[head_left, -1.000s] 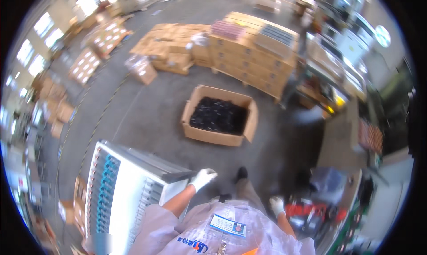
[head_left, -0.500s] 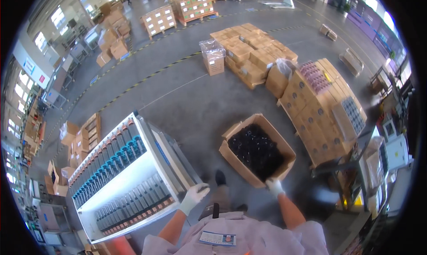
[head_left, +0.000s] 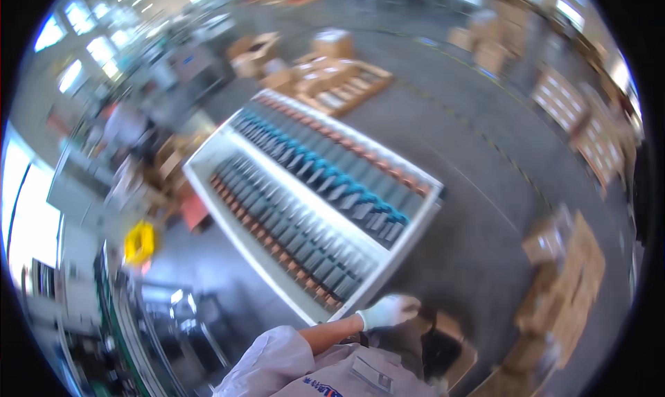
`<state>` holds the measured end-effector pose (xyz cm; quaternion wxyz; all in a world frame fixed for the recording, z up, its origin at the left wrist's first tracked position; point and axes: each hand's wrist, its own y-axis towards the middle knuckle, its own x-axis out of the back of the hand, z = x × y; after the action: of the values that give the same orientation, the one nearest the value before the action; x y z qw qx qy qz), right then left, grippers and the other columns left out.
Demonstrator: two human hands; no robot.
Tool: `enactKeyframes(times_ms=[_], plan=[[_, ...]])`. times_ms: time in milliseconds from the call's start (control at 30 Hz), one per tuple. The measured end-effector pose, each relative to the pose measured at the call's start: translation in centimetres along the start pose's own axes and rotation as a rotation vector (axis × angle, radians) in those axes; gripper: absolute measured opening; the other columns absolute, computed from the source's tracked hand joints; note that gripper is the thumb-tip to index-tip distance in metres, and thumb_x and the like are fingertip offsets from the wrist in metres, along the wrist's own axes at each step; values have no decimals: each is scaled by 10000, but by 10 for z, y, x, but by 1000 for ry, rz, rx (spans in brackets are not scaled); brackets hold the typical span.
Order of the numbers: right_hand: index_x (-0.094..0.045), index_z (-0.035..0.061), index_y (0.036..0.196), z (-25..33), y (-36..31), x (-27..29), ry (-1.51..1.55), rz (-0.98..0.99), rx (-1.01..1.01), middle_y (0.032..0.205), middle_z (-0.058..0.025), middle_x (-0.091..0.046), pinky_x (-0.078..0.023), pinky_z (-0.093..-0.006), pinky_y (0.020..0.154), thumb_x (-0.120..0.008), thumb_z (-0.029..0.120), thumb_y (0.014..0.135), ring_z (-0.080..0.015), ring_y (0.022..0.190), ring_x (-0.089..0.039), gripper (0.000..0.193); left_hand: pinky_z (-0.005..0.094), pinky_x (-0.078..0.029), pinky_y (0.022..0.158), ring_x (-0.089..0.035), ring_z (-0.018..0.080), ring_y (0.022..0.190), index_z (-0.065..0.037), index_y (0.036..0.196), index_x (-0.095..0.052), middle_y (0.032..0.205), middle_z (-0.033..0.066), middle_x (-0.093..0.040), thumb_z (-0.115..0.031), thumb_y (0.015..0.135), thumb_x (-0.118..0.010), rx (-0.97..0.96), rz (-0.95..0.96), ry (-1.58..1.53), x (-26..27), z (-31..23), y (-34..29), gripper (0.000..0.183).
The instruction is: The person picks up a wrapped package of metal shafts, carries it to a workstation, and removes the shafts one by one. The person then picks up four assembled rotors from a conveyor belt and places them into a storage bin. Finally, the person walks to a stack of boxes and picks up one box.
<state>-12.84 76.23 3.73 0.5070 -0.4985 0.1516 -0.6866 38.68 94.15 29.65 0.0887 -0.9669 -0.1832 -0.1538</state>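
Note:
My left hand (head_left: 391, 312), in a white glove, is just right of the near corner of a white rack (head_left: 258, 267). Its fingers look curled; blur hides whether anything is in them. Two rows of grey cylindrical parts stand in the rack. The far row has copper-coloured ends (head_left: 360, 158) and teal pieces (head_left: 325, 172); the near row has copper-coloured ends (head_left: 277, 246) along its near side. Right of my legs is an open cardboard box (head_left: 463, 366) with black contents (head_left: 440, 352), partly cut off by my body. My right hand is out of sight.
Stacked cartons (head_left: 554, 307) stand at the right, and more boxes lie on a wooden pallet (head_left: 374, 82) beyond the rack. A yellow object (head_left: 140, 242) and a metal frame (head_left: 183, 314) are at the left. A person (head_left: 128, 130) is in the left background.
The view has swung left, bringing the rack to the middle and the cardboard box to the lower edge. My right hand, earlier at the box's rim, has left the picture.

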Motion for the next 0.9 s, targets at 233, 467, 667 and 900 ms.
enactKeyframes(times_ms=[233, 467, 667, 900], plan=[[-554, 24, 1222, 111, 199, 156, 496, 68, -301, 992, -95, -585, -505, -396, 569, -644, 197, 890, -208, 701, -586, 385, 242, -489, 781, -598, 79, 888, 1, 1217, -616, 1002, 20, -676, -216, 944, -645, 289, -431, -498, 26, 16, 25, 350], [-622, -27, 1149, 263, 316, 326, 486, -7, 238, 765, -43, -634, -411, -264, 442, -656, 190, 901, -97, 530, -555, 331, 245, -479, 736, -574, 77, 809, -22, 1005, -665, 877, 0, -654, -214, 890, -727, 271, -547, -457, 21, -1, 173, 232], [-558, -17, 1302, 291, 309, 454, 97, -268, 248, 1320, -246, -560, -382, -453, 1069, -587, 422, 908, -403, 1263, -488, 591, 274, -520, 737, -618, 124, 825, 27, 1084, -639, 944, 71, -674, -145, 919, -663, 213, -331, -319, 19, -77, 378, 240], [-691, 23, 983, 101, 327, 475, 502, -606, -347, 969, -235, -685, -512, -461, 843, -556, 297, 831, -411, 957, -649, 341, 311, -545, 810, -651, 197, 915, 67, 1251, -549, 1072, 130, -657, -111, 926, -623, 376, 40, -497, -7, -90, 606, 378]])
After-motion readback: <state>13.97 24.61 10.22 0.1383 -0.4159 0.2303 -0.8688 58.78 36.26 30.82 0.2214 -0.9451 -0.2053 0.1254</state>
